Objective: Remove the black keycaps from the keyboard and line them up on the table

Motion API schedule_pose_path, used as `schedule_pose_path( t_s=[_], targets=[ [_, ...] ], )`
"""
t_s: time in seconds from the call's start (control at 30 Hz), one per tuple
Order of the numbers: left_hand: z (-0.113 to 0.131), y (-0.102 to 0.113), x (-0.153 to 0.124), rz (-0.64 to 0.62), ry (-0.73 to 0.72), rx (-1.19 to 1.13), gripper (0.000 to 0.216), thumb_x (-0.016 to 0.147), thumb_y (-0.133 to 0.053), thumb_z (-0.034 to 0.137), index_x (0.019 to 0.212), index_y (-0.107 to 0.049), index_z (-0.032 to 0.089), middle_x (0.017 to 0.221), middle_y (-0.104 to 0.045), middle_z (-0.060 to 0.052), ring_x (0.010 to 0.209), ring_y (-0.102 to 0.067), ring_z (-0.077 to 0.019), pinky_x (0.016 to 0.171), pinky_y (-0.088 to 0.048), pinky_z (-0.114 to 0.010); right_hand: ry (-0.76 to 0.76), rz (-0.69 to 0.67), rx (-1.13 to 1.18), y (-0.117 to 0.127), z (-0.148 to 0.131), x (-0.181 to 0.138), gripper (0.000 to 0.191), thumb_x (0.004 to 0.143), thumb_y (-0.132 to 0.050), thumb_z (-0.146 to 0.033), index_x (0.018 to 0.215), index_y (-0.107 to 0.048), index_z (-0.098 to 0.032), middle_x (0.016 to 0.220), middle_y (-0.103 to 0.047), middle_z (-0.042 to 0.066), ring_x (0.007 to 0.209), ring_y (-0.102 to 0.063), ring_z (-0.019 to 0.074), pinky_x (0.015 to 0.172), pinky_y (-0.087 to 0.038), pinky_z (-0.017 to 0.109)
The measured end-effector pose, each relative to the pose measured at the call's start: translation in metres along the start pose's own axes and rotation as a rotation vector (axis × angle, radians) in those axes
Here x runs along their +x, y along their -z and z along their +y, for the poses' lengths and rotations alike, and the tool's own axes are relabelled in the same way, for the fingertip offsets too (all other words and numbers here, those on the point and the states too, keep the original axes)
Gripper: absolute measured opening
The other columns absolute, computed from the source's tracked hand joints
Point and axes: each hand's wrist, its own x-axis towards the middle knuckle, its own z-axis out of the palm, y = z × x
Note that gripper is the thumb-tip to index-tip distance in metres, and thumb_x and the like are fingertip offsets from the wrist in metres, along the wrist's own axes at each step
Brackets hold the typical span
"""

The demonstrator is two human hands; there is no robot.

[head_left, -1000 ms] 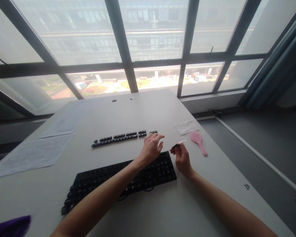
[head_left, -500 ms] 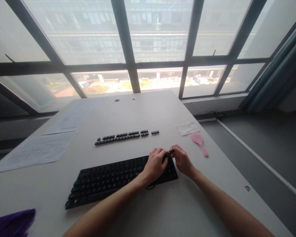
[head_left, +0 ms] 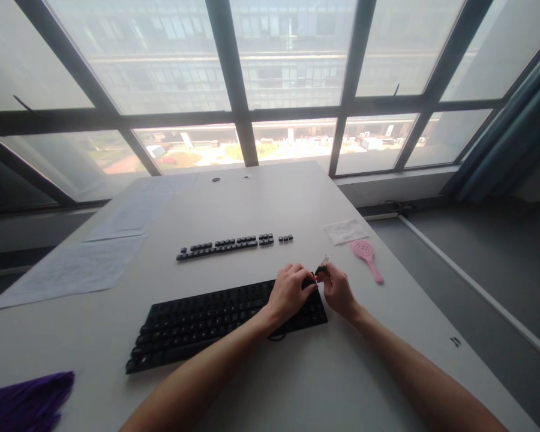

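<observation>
A black keyboard lies at a slant on the white table, its upper rows bare of caps. Over its right end is my left hand, with thumb and fingertips pinched; what is between them is too small to make out. Close beside it, my right hand is closed on a small black keycap puller, whose thin wire end points up. The fingertips of both hands nearly meet above the keyboard's far right corner. Beyond the keyboard, loose black keycaps are laid out in rows.
On the right lie a pink hairbrush, a white tissue and small dark pieces near the table edge. Paper sheets cover the left side. A purple cloth is at the near left. Windows rise behind the table.
My right hand has turned, so the puller now tilts up with its wire end showing. My left hand stays over the keyboard's right end. The whole view has shifted slightly.
</observation>
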Motion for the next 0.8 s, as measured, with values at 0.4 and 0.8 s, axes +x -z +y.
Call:
schedule_pose_path(
  t_s=[0.4,0.8],
  targets=[
    [0.001,-0.002,-0.006,0.074,-0.067,-0.191,0.019,0.089,-0.066,0.020,0.106,-0.059,0.022,0.099,-0.066,-0.003,0.097,-0.060,-0.0214,0.089,-0.048,-0.036,0.000,0.128,-0.012,-0.005,-0.008,-0.004,0.015,0.097,-0.044,-0.021,0.085,-0.053,-0.021,0.073,-0.067,0.002,0.068,-0.065,0.0178,0.066,-0.048,0.028],
    [0.005,-0.001,-0.004,0.070,-0.248,-0.060,0.011,0.099,-0.050,0.022,0.101,-0.061,0.021,0.105,-0.062,-0.007,0.097,-0.055,-0.0211,0.090,-0.050,-0.037,-0.187,0.172,0.018,-0.011,-0.012,-0.003,0.017,0.100,-0.039,-0.030,0.085,-0.042,-0.024,0.062,-0.059,-0.003,0.053,-0.055,0.0162,0.053,-0.041,0.026]
  ],
)
